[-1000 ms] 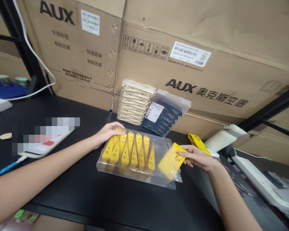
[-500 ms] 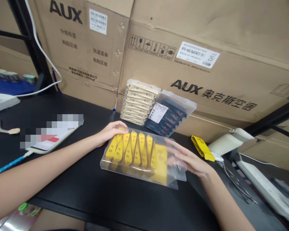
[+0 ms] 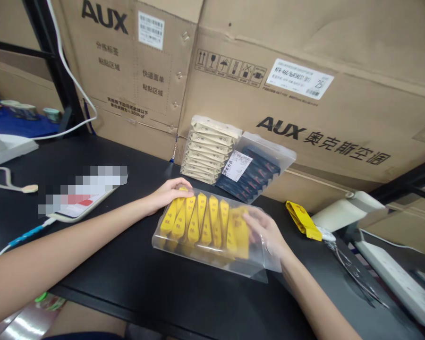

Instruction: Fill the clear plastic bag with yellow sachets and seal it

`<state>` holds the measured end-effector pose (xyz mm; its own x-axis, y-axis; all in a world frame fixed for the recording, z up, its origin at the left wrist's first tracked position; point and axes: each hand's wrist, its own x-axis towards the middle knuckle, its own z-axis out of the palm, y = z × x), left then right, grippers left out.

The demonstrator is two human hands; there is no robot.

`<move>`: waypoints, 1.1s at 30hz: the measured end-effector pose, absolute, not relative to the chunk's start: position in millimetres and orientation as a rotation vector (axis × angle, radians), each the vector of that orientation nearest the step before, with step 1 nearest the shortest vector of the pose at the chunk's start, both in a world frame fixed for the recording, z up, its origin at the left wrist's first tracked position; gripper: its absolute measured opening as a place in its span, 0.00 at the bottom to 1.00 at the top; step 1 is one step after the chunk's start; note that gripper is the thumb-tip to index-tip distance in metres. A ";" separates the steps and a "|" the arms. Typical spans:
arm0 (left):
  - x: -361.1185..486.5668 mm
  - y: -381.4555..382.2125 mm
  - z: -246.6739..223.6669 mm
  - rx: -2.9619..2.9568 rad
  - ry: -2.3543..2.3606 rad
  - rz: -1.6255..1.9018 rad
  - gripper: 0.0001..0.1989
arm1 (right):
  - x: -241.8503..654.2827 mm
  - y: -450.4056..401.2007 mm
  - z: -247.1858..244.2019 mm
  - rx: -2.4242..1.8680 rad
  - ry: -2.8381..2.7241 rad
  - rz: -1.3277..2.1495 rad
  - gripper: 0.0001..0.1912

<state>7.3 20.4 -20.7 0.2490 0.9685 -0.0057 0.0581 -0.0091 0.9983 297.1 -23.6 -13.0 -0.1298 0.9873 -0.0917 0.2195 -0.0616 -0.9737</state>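
Observation:
A clear plastic box (image 3: 184, 252) lies on the black table in front of me, holding a row of yellow packets (image 3: 192, 219) with dark lettering. My left hand (image 3: 173, 192) grips its far left corner, fingers curled over the edge. Through the open right end reaches my right hand (image 3: 264, 229), seen partly through the hazy plastic. Its fingers press on the rightmost yellow packet (image 3: 241, 233); the thumb is hard to make out. Behind stand a clear pack of cream packets (image 3: 209, 153) and another of dark blue packets (image 3: 257, 172) with a white label.
Large cardboard cartons (image 3: 134, 94) wall off the back. To the left lie a phone (image 3: 85, 198) on a cable and a white strap (image 3: 10, 182). At right are a loose yellow packet (image 3: 302, 221), a cream cylindrical object (image 3: 347, 208) and a white power strip (image 3: 393, 278).
My right hand has pushed further into the box's open end. The rightmost yellow packet now sits closer to the row, less spread out. My left hand keeps its hold; the view has shifted slightly.

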 end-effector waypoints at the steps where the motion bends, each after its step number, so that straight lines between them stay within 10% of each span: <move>1: 7.5 20.4 -20.6 1.373 1.066 0.993 0.18 | 296.4 -24.7 -12.8 -1.306 -1.410 1.363 0.21; 20: 8.6 17.6 -16.3 1.350 1.052 0.989 0.17 | 341.6 -12.2 -2.9 -1.170 -1.671 1.810 0.16; 33: 6.5 18.9 -21.6 1.343 1.066 0.987 0.18 | 440.8 32.3 -30.5 -1.905 -1.290 -0.067 0.23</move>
